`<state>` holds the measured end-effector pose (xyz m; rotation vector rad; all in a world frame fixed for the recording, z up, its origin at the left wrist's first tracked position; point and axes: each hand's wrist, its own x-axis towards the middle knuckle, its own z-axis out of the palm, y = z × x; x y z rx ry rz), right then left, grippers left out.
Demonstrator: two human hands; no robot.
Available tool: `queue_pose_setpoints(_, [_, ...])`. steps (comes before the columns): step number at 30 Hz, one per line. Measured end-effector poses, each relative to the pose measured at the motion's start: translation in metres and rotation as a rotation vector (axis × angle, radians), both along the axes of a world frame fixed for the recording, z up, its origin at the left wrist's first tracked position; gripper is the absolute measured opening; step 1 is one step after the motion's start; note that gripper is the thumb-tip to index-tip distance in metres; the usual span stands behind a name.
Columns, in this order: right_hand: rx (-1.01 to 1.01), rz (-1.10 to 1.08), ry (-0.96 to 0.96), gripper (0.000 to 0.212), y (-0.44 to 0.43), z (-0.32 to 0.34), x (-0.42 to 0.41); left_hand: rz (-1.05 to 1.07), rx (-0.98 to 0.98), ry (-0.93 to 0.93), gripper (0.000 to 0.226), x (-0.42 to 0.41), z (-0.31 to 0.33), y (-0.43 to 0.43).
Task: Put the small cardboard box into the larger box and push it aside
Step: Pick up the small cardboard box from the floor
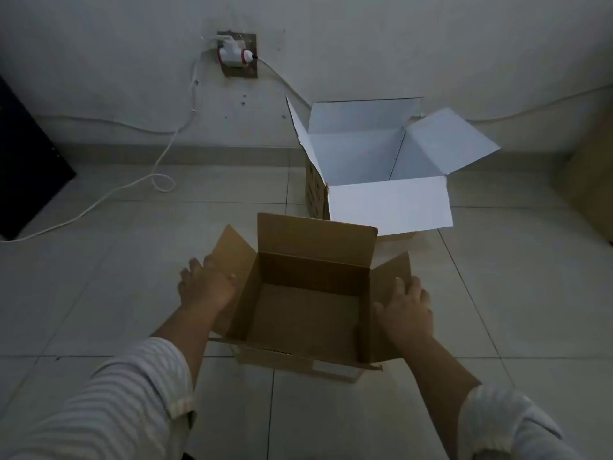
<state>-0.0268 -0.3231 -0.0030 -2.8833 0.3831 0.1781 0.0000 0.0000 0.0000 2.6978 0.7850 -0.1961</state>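
The small cardboard box (306,303) sits open on the tiled floor (99,293), just in front of the larger box (371,161) — nothing is loaded yet. The left hand (207,285) and right hand (406,310) lie flat, fingers spread, against its side flaps, pressing rather than clenching. Remaining: lift, insert — then push aside.

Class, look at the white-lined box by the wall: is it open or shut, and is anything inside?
Open: the white-lined box has all four flaps spread outward. The visible inside walls are bare; its floor is hidden.
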Motion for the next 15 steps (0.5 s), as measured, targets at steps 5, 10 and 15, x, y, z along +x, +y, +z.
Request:
queue_pose_setpoints(5, [0.117, -0.076, -0.025, 0.065, 0.003, -0.003, 0.002, 0.063, -0.083, -0.019, 0.066, 0.004, -0.001, -0.003])
queue_pose_setpoints(10, [0.343, -0.2, -0.025, 0.063, 0.01, -0.012, 0.007, 0.011, -0.035, 0.0, 0.038, 0.008, -0.009, -0.007])
queue_pose_setpoints(15, [0.369, -0.25, -0.001, 0.035, 0.006, -0.018, 0.013, -0.061, 0.018, -0.027, 0.033, 0.005, -0.022, -0.014])
